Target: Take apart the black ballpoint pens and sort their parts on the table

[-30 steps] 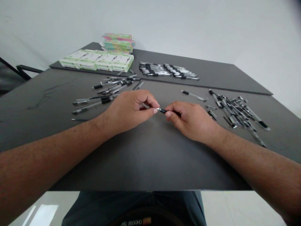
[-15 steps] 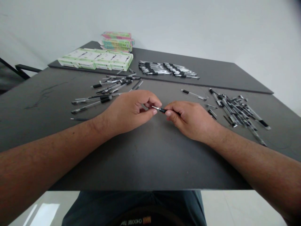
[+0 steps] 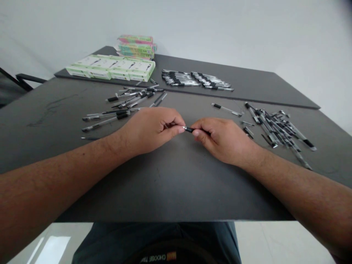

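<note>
Between my two hands is a pen (image 3: 189, 129) with a black grip and a silvery tip, lying roughly level above the table. My right hand (image 3: 220, 137) is closed around its barrel, most of which the fingers hide. With thumb and forefinger, my left hand (image 3: 156, 130) pinches the pen's tip end. Left of my left hand lies a loose group of clear pens and pen parts (image 3: 132, 99). On the right, beyond my right hand, is a heap of clear pens with black grips (image 3: 280, 128).
Two bundles of pens (image 3: 196, 79) lie on the raised back panel (image 3: 261, 86). White-and-green boxes (image 3: 110, 68) stand in a row at the back left, with a stack of colourful boxes (image 3: 136, 47) behind them. A single pen (image 3: 227, 109) and small parts (image 3: 247, 131) lie near the heap.
My left thumb and forefinger have closed on the pen's tip, which stood bare between the parted fingers before. My right hand keeps its hold on the pen.
</note>
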